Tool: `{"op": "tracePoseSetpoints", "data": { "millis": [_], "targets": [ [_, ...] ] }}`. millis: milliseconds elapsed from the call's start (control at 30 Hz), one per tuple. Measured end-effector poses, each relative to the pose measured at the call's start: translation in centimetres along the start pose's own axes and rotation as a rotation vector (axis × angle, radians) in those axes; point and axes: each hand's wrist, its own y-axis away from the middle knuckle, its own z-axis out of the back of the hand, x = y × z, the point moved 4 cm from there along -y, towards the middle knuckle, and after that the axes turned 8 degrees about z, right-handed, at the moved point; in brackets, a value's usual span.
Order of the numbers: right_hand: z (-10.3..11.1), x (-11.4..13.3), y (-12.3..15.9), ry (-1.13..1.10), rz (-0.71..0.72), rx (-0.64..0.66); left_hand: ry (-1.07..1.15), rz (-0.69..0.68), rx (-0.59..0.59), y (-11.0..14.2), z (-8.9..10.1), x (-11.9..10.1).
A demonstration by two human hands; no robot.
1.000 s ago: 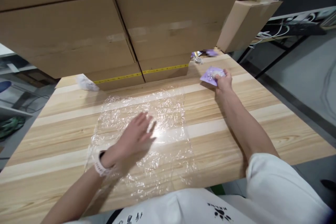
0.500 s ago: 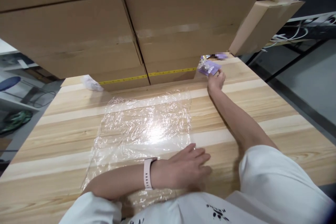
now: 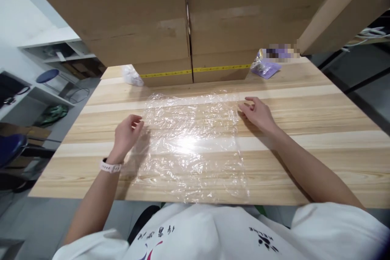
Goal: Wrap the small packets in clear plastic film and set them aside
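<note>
Squaring up the clear plastic sheet [image 3: 195, 120] looks like the step in hand, I'd guess; it's lying wrinkled mid-frame on the bench [image 3: 319, 140]. Left hand [image 3: 126, 136] is by its left edge, right hand [image 3: 258, 114] by its upper right, fingers loosely curled on both, thumbs apart, nothing pinched. Shifting it would call for a proper edge pinch. Cardboard boxes [image 3: 128, 28] up top hide their contents, the purple packet [image 3: 268, 68] upper right has something silvery, and the crumpled plastic [image 3: 131, 75] upper left, can't tell.
</note>
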Motion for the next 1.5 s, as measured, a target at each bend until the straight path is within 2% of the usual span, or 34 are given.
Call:
{"op": "tracePoseSetpoints", "data": {
  "millis": [67,133,200,267,333,400,467,533,633,700,767,833,933,1000,1067,1133,1200,1267,1300,1367,1433,1500],
  "targets": [
    [0.1,0.9,1.1,0.047,-0.014,0.034,-0.003,0.219,0.009,-2.3,0.5,3.3],
    [-0.2,1.7,0.5,0.051,-0.026,0.003,0.077,0.289,0.043,-4.5,-0.1,4.1],
    [-0.9,2.2,-1.5,0.002,-0.066,-0.064,0.178,0.246,0.076,-6.8,-1.4,2.8],
    [-2.2,2.3,-4.1,-0.092,-0.108,-0.116,0.236,0.158,0.096,-9.2,-3.0,0.6],
    [-3.3,2.4,-6.2,-0.243,-0.156,-0.151,0.247,0.102,0.122,-11.3,-4.6,-1.5],
    [-3.8,2.7,-7.5,-0.423,-0.208,-0.167,0.352,0.036,0.176,-12.8,-5.6,-3.1],
    [-3.0,3.3,-7.6,-0.548,-0.229,-0.179,0.531,-0.051,0.219,-13.6,-5.5,-3.9],
    [-0.9,4.3,-6.7,-0.597,-0.198,-0.189,0.677,-0.115,0.223,-13.6,-4.1,-3.5],
    [3.7,6.5,-3.4,-0.659,-0.062,-0.163,0.785,-0.192,0.189,-11.5,-0.4,-1.5],
    [6.4,8.3,-0.1,-0.698,0.141,-0.049,0.854,-0.284,0.222,-8.7,2.1,0.1],
    [7.9,9.2,3.4,-0.605,0.201,0.124,0.778,-0.308,0.267,-5.4,3.5,1.8],
    [7.8,9.5,6.7,-0.47,0.254,0.357,0.614,-0.311,0.325,-2.4,3.8,3.2],
    [5.8,8.9,10.1,-0.313,0.377,0.699,0.34,-0.347,0.422,0.5,2.6,4.5],
    [4.7,8.4,11.3,-0.268,0.437,0.859,0.234,-0.375,0.478,1.2,1.7,5.2],
    [4.5,7.9,11.8,-0.254,0.435,0.943,0.218,-0.371,0.447,1.1,1.9,5.5],
    [5.3,7.5,11.5,-0.252,0.371,0.884,0.24,-0.339,0.256,0.7,3.5,5.2],
    [6.2,6.8,10.5,-0.236,0.251,0.671,0.26,-0.32,-0.003,0.8,5.5,3.8],
    [6.5,5.8,9.4,-0.221,0.132,0.396,0.299,-0.381,-0.143,1.9,6.4,1.0],
    [6.1,5.3,8.9,-0.223,0.082,0.292,0.32,-0.448,-0.139,2.8,6.0,-0.7],
    [4.2,4.4,8.2,-0.239,-0.001,0.205,0.309,-0.641,0.009,5.2,3.4,-4.5],
    [1.8,4.2,7.8,-0.25,-0.064,0.238,0.174,-0.809,0.22,7.9,-0.8,-7.2],
    [-0.1,5.1,7.7,-0.296,-0.088,0.315,-0.011,-0.938,0.421,10.4,-5.5,-8.5]
  ]
}}
